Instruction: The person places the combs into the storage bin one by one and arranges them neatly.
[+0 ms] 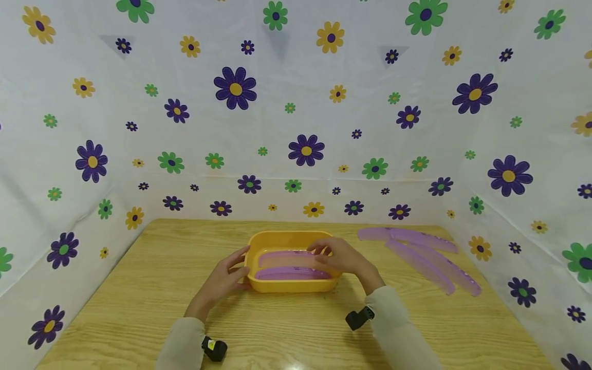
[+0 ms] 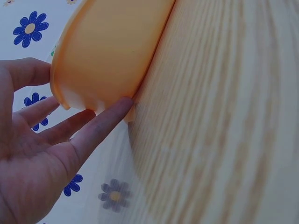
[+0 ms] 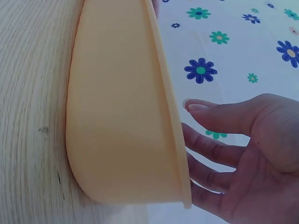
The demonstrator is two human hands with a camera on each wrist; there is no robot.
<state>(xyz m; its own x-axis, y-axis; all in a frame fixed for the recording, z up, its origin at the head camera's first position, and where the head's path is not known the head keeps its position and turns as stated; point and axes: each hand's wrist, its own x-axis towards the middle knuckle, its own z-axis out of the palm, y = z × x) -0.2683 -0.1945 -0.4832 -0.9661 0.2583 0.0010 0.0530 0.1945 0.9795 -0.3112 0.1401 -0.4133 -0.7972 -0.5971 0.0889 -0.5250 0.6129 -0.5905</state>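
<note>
Works at a wood-grain table [image 1: 287,329], around a yellow basin [image 1: 291,286]. Touches its left end with widespread left hand [image 1: 223,280] and reaches into its right side with loosely curved right hand [image 1: 343,255], nothing visibly gripped, by two purple combs [image 1: 292,273] inside; has four more combs [image 1: 421,265] fanned at right.

White cloth [image 1: 277,128] printed with purple, green and yellow flowers [image 1: 235,89] hangs behind and on both sides of a pale wood-grain table [image 1: 287,324]; a small glare [image 1: 294,366] shines on its near part.

Combs [image 1: 292,274] in tub [image 1: 291,287]; others [image 1: 423,238] on tbl [image 1: 287,329], R.
</note>
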